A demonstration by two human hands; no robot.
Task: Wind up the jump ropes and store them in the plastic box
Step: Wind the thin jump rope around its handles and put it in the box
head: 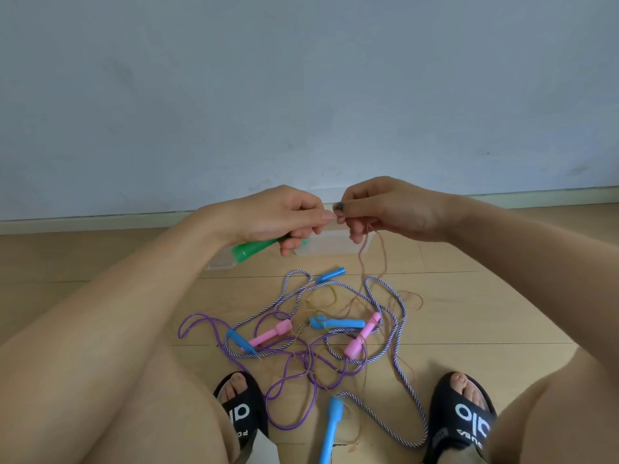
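Above a tangle of jump ropes [311,333] on the wooden floor [469,313], the left hand [281,216] grips a green handle [254,250] while the right hand [385,209] pinches its thin cord [371,259], with the clear plastic box [335,246] just behind.

- I see a light wooden plank floor [469,313] running up to a pale wall.
- A clear plastic box [330,244] sits on it near the wall.
- Nearer me lies a tangle: a purple rope [284,383] with pink handles [269,333], a striped blue-and-white rope [400,329] with blue handles [338,323], and a thin tan cord [413,301].
- Two black slippers [464,420] rest on the boards, one either side of the tangle.
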